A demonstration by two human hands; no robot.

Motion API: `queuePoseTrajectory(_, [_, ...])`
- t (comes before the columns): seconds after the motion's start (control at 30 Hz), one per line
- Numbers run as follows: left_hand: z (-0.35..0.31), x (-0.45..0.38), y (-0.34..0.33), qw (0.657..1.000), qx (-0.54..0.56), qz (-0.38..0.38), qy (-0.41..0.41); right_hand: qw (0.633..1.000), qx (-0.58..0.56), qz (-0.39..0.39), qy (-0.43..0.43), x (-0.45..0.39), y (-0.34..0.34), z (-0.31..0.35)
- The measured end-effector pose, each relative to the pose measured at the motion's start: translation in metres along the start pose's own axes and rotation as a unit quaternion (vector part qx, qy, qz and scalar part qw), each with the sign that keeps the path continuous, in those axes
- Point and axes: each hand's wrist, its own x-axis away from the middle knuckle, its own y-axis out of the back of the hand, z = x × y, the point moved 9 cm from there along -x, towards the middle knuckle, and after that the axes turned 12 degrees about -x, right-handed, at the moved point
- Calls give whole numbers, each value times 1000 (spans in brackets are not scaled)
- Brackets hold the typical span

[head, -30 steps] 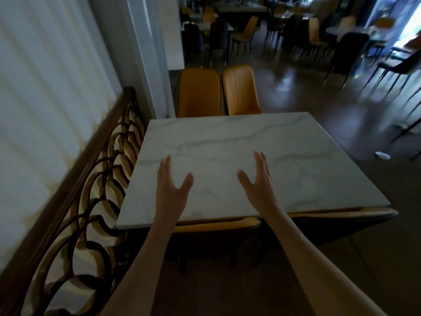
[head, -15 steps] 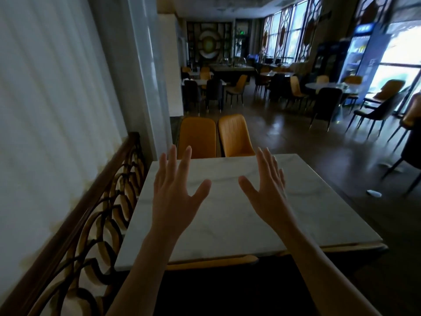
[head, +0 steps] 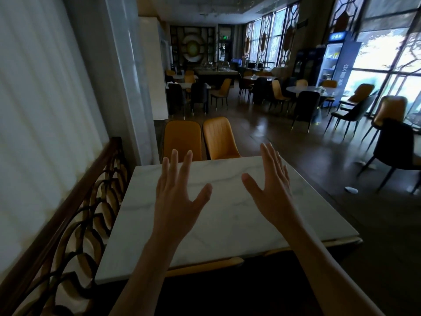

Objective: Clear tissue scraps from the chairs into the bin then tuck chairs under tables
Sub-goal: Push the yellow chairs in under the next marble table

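My left hand [head: 176, 197] and my right hand [head: 270, 190] are raised side by side above a white marble table [head: 227, 224], fingers spread and holding nothing. Two orange chairs [head: 200, 140] stand tucked at the table's far side. The tops of two more orange chair backs [head: 205, 266] show under the near edge. A white tissue scrap [head: 351, 189] lies on the dark floor to the right. Another pale scrap [head: 364, 163] lies beneath a dark chair [head: 396, 142] at the right. No bin is in view.
A wooden railing with curved ironwork [head: 68, 224] runs along the left, beside a white curtain and a pillar [head: 136, 87]. Several dark and orange chairs and round tables [head: 305, 88] fill the room behind. A blue fridge [head: 337, 60] stands by the windows.
The view has tilted upward from the tabletop to the room. Both hands have lifted higher over the table with fingers spread, the right one drifting a little to the right.
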Motion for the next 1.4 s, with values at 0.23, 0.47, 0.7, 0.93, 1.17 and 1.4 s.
queuePoseTrajectory(0.23, [-52, -5, -33, 998, 44, 21, -41, 998, 37, -23, -33, 11, 45, -39])
queuePoseTrajectory(0.47, [-153, -14, -89, 989, 97, 47, -99, 993, 59, -69, -74, 19, 130, -101])
queuePoseTrajectory(0.7, [-292, -20, -174, 981, 133, 70, -123, 987, 86, -93, -100, 28, 252, -193])
queuePoseTrajectory(0.93, [-433, -14, -250, 967, 174, 100, -155, 981, 99, -112, -121, 33, 367, -278])
queuePoseTrajectory(1.17, [-529, -24, -316, 952, 203, 119, -196, 973, 116, -127, -151, 32, 441, -356])
queuePoseTrajectory(1.4, [-587, -62, -410, 947, 214, 132, -200, 967, 138, -128, -169, -4, 484, -450])
